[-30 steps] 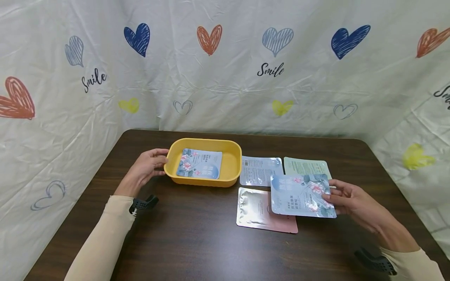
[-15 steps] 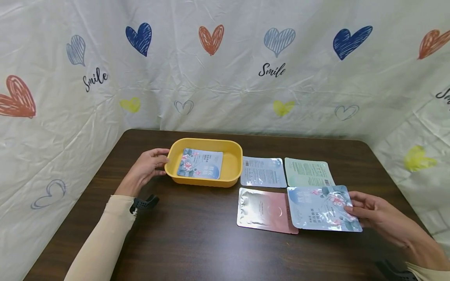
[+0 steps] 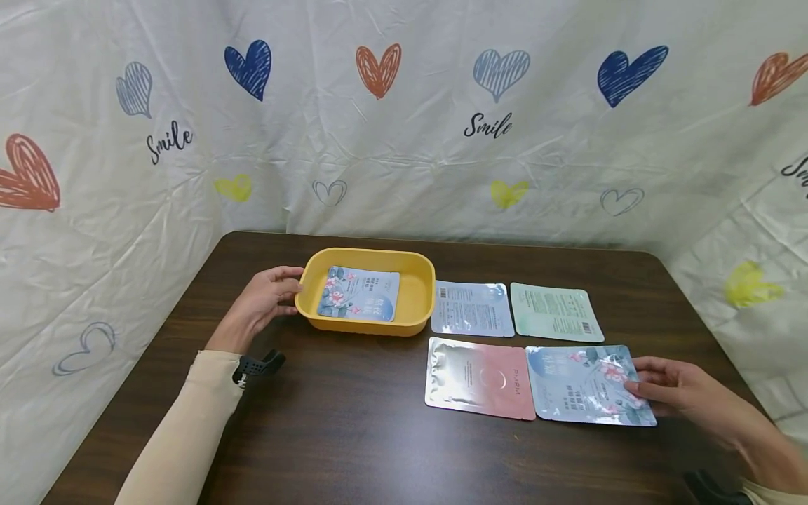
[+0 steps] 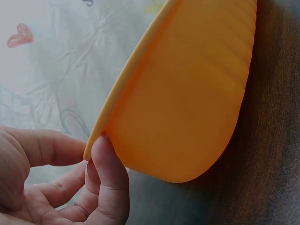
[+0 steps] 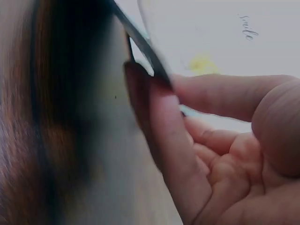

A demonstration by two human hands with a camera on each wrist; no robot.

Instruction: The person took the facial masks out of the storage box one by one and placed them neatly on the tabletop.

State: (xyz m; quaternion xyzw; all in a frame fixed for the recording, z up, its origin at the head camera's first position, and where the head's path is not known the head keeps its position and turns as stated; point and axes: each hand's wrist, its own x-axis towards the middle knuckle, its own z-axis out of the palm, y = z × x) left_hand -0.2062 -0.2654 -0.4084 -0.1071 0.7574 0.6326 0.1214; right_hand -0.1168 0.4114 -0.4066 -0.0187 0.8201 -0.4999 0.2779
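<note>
My left hand (image 3: 260, 303) pinches the left rim of a yellow plastic basin (image 3: 413, 284) between thumb and fingers; the left wrist view shows the basin's rim (image 4: 125, 77) caught there. Inside the basin lies a blue floral sheet mask packet (image 3: 360, 294). At the right, my right hand (image 3: 688, 393) pinches the right edge of another blue floral sheet mask packet (image 3: 583, 386), low at the table. This packet sits beside a pink and silver mask packet (image 3: 480, 379), their edges meeting or nearly so. In the right wrist view the pinched packet (image 5: 143, 44) shows edge-on between thumb and fingers.
Behind these two packets lie a pale blue packet (image 3: 472, 308) with printed text, close to the basin's right end, and a green packet (image 3: 557, 312). All stand on a dark wooden table (image 3: 353, 421). A white cloth (image 3: 416, 140) with hearts hangs behind it.
My right hand has carried the blue floral packet right and toward me, down off the pink and green packets, which are now uncovered. The left hand and the basin have stayed put.
</note>
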